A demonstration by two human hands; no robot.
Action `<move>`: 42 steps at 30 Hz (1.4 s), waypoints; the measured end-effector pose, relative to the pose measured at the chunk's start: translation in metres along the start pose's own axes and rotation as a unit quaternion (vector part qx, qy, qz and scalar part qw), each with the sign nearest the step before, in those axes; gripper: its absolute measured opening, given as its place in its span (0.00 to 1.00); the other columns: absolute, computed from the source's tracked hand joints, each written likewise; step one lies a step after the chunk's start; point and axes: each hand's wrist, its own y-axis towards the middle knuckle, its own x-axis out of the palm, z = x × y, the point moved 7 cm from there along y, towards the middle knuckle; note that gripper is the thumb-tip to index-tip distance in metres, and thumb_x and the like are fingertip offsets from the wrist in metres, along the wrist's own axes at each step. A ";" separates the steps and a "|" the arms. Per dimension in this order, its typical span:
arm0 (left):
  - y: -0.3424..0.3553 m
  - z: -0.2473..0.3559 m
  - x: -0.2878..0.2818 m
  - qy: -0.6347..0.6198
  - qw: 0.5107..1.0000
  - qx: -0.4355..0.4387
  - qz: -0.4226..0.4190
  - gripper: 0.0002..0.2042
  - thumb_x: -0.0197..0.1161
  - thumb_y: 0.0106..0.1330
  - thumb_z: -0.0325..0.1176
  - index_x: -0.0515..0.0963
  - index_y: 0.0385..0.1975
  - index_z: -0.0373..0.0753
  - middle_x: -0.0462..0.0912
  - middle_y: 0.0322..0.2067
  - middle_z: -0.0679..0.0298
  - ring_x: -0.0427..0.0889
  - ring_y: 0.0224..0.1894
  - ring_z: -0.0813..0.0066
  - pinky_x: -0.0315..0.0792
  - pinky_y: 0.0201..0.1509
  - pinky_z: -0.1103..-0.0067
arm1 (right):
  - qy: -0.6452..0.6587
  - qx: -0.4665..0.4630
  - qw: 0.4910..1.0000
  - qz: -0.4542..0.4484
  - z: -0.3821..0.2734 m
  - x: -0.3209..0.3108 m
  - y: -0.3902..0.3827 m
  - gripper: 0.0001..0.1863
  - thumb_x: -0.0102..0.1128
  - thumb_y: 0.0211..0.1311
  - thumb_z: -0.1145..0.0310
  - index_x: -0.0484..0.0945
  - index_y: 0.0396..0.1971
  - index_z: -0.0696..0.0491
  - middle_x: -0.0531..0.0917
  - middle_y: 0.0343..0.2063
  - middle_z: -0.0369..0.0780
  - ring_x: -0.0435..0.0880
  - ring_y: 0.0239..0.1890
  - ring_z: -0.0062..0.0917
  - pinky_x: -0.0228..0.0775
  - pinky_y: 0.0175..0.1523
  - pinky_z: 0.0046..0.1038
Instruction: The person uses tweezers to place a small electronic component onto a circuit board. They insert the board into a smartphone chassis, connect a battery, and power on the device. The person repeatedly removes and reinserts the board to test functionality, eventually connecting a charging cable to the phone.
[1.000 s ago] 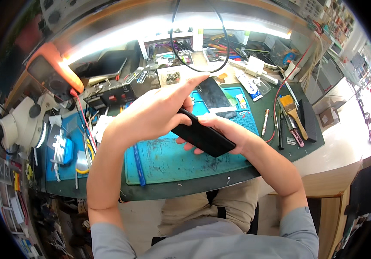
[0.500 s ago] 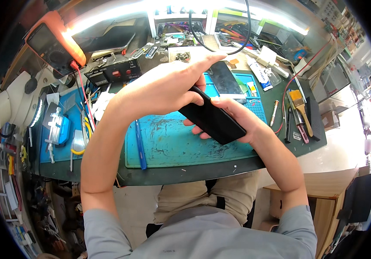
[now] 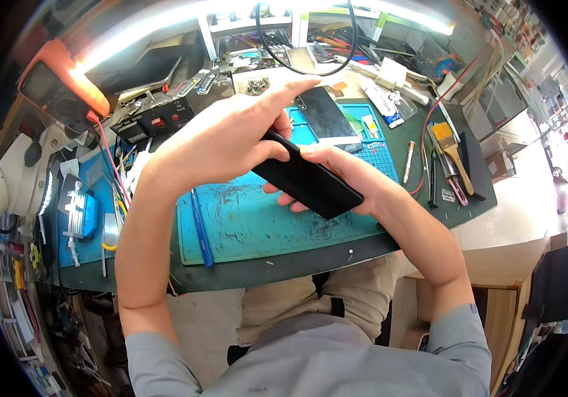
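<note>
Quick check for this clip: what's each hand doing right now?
Left hand: closed on the far end of the black smartphone.
Right hand: also holding it, fingers wrapped underneath.

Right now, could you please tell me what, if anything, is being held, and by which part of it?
A black smartphone: the left hand grips its far end, the right hand its right long side.

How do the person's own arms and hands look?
The left hand and the right hand show no gloves or rings. Both forearms are bare; short grey fabric sleeves end near the elbows, with a small dark tab on the right hem.
</note>
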 end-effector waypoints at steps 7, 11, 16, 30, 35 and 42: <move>0.000 -0.001 0.003 0.000 1.000 -0.003 0.004 0.45 0.65 0.54 0.16 0.56 0.74 0.50 0.79 0.31 0.63 0.78 0.35 0.71 0.73 0.48 0.73 | -0.012 -0.010 1.000 0.022 -0.003 0.005 -0.002 0.30 0.57 0.68 0.48 0.73 0.57 0.59 0.83 0.48 0.47 0.87 0.42 0.29 0.83 0.46 0.27; 0.001 0.000 0.004 0.004 1.000 0.005 0.008 0.45 0.65 0.54 0.17 0.56 0.74 0.50 0.79 0.30 0.63 0.78 0.36 0.71 0.73 0.48 0.73 | -0.011 -0.013 1.000 0.019 -0.002 0.004 -0.002 0.30 0.57 0.68 0.48 0.73 0.56 0.59 0.84 0.47 0.47 0.87 0.41 0.29 0.83 0.45 0.26; 0.001 -0.001 0.003 0.008 1.000 0.011 0.008 0.45 0.65 0.54 0.17 0.56 0.74 0.50 0.78 0.30 0.63 0.77 0.35 0.71 0.73 0.48 0.73 | -0.013 -0.012 1.000 0.018 -0.002 0.005 -0.001 0.30 0.58 0.68 0.48 0.73 0.56 0.59 0.84 0.47 0.47 0.87 0.41 0.29 0.83 0.45 0.26; 0.002 -0.001 0.003 0.004 1.000 0.020 0.006 0.44 0.65 0.54 0.17 0.57 0.74 0.50 0.77 0.30 0.64 0.77 0.35 0.71 0.73 0.47 0.73 | -0.027 -0.011 1.000 0.008 -0.002 0.001 -0.001 0.31 0.49 0.72 0.50 0.67 0.63 0.61 0.78 0.56 0.54 0.86 0.47 0.35 0.83 0.51 0.32; 0.001 0.000 0.003 0.003 1.000 0.015 0.009 0.44 0.65 0.54 0.17 0.57 0.74 0.50 0.78 0.30 0.64 0.77 0.35 0.71 0.73 0.47 0.74 | -0.006 -0.010 1.000 0.019 -0.002 0.004 -0.001 0.30 0.57 0.68 0.48 0.73 0.57 0.58 0.84 0.47 0.47 0.87 0.42 0.29 0.83 0.46 0.26; 0.002 -0.002 0.004 0.001 1.000 0.014 0.000 0.44 0.65 0.54 0.17 0.57 0.74 0.50 0.77 0.30 0.64 0.76 0.34 0.73 0.73 0.47 0.75 | -0.014 -0.017 0.999 0.025 -0.003 0.005 -0.003 0.30 0.57 0.68 0.48 0.73 0.57 0.59 0.83 0.48 0.48 0.87 0.42 0.29 0.83 0.46 0.26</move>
